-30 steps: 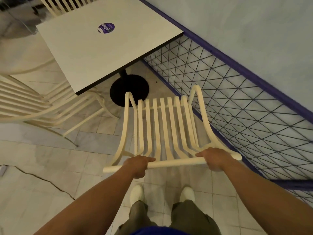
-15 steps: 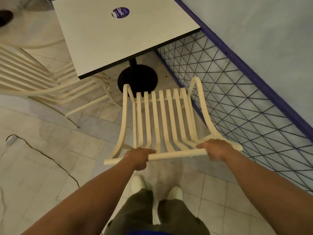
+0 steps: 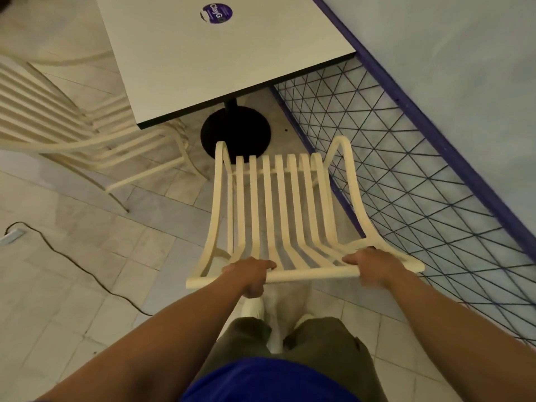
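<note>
Both hands grip the cream slatted chair by the top rail of its back. The left hand is curled round the rail left of its middle, with the thumb lying along the top. The right hand is wrapped round the rail near its right end, a little blurred. The chair stands on the tiled floor straight in front of the person, with its seat pointing away toward the tabletop. The far edge of the seat lies just in front of the round black base of the table, short of the tabletop's near edge.

A purple round sticker sits on the far part of the tabletop. A second cream chair stands to the left, partly tucked under the tabletop. Just to the right of the held chair runs a dark wire mesh fence with a purple frame, below a pale wall. A thin dark cable snakes over the floor on the near left.
</note>
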`<state>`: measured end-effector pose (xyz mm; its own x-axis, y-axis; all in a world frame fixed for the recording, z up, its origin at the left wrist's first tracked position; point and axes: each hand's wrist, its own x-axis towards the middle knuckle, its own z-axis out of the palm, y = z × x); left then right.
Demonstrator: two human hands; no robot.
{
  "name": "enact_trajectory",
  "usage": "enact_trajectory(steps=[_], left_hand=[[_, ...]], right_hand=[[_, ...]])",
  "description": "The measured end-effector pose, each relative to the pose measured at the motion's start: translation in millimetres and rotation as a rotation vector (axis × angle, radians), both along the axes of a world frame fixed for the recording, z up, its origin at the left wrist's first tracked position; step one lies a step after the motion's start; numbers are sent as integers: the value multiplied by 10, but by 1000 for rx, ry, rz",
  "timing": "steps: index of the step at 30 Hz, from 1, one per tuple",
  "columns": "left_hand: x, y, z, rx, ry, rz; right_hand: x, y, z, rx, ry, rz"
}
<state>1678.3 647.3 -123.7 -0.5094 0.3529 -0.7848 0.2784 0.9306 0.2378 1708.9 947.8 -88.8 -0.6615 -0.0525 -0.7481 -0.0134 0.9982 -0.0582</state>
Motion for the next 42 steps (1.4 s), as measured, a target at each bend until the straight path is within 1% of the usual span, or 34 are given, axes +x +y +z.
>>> enact_trajectory(steps=[9,16,25,30,37,40,42], left_hand=[[43,201,81,-56,7,63],[83,706,110,-37,64,220],[40,1293,142,-36,113,235],[1,1425,127,-19,152,263],[-79,1472,54,26,153,257],[-67,1463,71,25,122,275],[-87,1435,90,54,72,279]], right_hand=[[-103,272,-7,-52,-7,99],[-402,758,69,-27,-2,241],[-776,1279,156,-22,-30,330],[-923,1418,107,6,4,311],[-951,1452,20,62,63,283],[-952,1469,32,34,43,257],[-979,1511,53,-11,-7,218]])
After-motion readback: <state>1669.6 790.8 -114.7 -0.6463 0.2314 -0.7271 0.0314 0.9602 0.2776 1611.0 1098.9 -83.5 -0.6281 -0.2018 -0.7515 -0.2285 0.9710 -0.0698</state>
